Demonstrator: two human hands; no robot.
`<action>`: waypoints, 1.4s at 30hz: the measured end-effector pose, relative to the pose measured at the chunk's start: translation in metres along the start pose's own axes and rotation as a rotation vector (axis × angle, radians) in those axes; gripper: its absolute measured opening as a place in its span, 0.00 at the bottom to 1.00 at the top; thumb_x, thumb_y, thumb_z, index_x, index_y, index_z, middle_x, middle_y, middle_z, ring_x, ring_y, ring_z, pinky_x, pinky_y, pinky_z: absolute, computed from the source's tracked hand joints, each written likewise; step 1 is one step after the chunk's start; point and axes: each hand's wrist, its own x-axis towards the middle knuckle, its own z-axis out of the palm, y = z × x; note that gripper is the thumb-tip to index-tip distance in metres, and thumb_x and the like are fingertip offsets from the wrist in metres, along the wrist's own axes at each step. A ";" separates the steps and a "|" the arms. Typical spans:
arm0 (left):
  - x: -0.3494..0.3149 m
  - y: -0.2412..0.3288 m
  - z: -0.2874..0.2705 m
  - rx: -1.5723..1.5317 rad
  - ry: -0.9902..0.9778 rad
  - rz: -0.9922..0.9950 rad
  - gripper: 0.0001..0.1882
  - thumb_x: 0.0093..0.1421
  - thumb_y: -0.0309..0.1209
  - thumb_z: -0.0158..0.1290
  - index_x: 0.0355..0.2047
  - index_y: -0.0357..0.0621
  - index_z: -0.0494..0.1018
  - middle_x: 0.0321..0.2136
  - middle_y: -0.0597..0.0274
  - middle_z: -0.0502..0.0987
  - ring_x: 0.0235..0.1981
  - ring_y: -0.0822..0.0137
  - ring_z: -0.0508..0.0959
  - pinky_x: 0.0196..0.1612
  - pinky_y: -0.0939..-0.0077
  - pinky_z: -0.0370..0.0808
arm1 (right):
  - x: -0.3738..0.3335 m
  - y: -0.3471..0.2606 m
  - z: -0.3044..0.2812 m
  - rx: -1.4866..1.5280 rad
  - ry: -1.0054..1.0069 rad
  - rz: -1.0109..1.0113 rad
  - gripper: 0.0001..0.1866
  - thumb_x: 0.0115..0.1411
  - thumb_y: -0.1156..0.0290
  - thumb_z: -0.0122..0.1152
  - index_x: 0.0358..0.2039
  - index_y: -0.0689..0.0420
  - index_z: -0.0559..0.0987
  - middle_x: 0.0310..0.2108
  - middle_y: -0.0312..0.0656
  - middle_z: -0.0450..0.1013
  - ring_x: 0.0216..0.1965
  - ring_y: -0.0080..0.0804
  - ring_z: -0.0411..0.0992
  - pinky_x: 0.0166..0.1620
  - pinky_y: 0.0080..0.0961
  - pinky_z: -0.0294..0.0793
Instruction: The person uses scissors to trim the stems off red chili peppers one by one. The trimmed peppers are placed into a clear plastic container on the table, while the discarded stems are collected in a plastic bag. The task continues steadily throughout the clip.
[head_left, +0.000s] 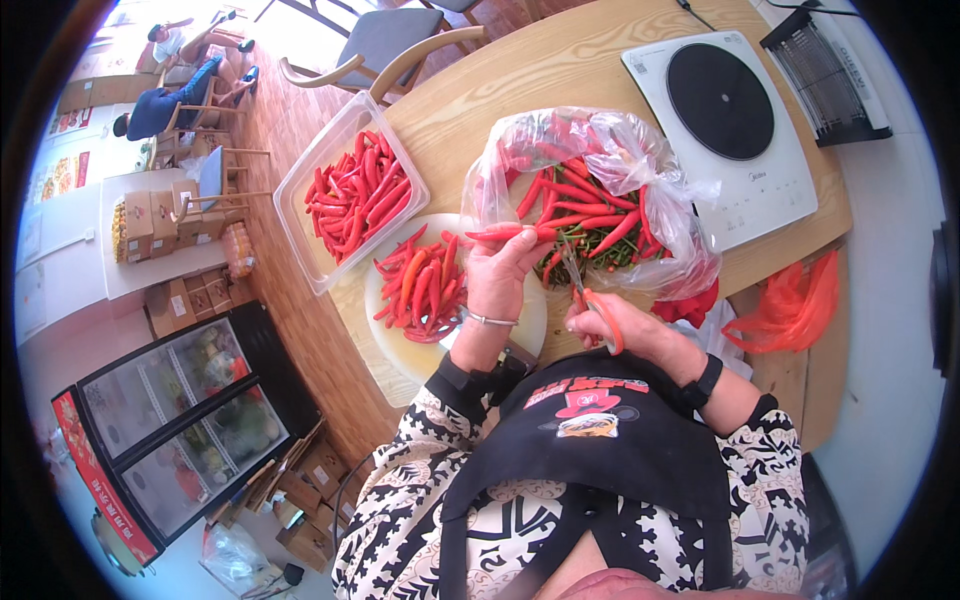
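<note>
Fridge: a glass-doored fridge [190,410] stands across the wooden floor, well apart from the work.
Tub: a clear plastic tub [325,148] holds a heap of red chillies, no green stems that I can make out.
Board: beside it, on the wooden tabletop [560,65], a round pale board [400,360] carries a second red pile.
Left hand: the fingers of the left hand [503,268] pinch one chilli [488,236], held up between the board and the bag, its stem end toward the scissors.
Bag: an open clear bag [628,150] bulges with chillies, green stems massed at the near side.
Scissors: the orange-handled scissors [590,298] point at that stem end; good trimming here would mean snipping right where green meets red, sparing flesh, fingertips well behind the blades.
Right hand: the right hand [640,328] grips the handles, fingers wrapped round them; a steady wrist should keep each cut square.
Cooker: a white induction cooker [735,190] sits at the right, beyond the bag.
</note>
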 end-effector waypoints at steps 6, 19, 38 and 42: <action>-0.015 -0.014 0.007 -0.049 -0.034 -0.020 0.06 0.63 0.19 0.54 0.41 0.37 0.73 0.41 0.51 0.80 0.47 0.54 0.81 0.53 0.60 0.80 | 0.011 0.003 -0.003 -0.002 0.100 -0.050 0.15 0.59 0.61 0.62 0.35 0.62 0.76 0.26 0.36 0.72 0.26 0.22 0.71 0.31 0.21 0.71; -0.001 -0.030 0.009 -0.139 -0.040 -0.089 0.06 0.63 0.23 0.52 0.40 0.37 0.72 0.43 0.45 0.79 0.47 0.53 0.81 0.54 0.55 0.78 | -0.001 -0.006 0.004 0.372 0.225 -0.170 0.14 0.63 0.61 0.59 0.28 0.59 0.74 0.18 0.35 0.69 0.16 0.22 0.68 0.21 0.20 0.64; 0.089 0.000 -0.039 1.640 0.221 0.536 0.17 0.56 0.27 0.54 0.47 0.40 0.77 0.45 0.47 0.75 0.48 0.47 0.75 0.52 0.57 0.73 | 0.016 -0.006 -0.004 0.067 0.095 -0.036 0.19 0.60 0.55 0.61 0.33 0.61 0.76 0.20 0.36 0.70 0.21 0.22 0.70 0.26 0.21 0.67; 0.106 -0.006 -0.030 1.628 0.245 0.583 0.17 0.54 0.29 0.58 0.46 0.46 0.78 0.44 0.51 0.74 0.47 0.49 0.75 0.50 0.58 0.74 | 0.020 -0.007 -0.004 0.030 0.114 -0.007 0.19 0.60 0.55 0.62 0.32 0.61 0.75 0.20 0.35 0.70 0.21 0.22 0.70 0.26 0.20 0.67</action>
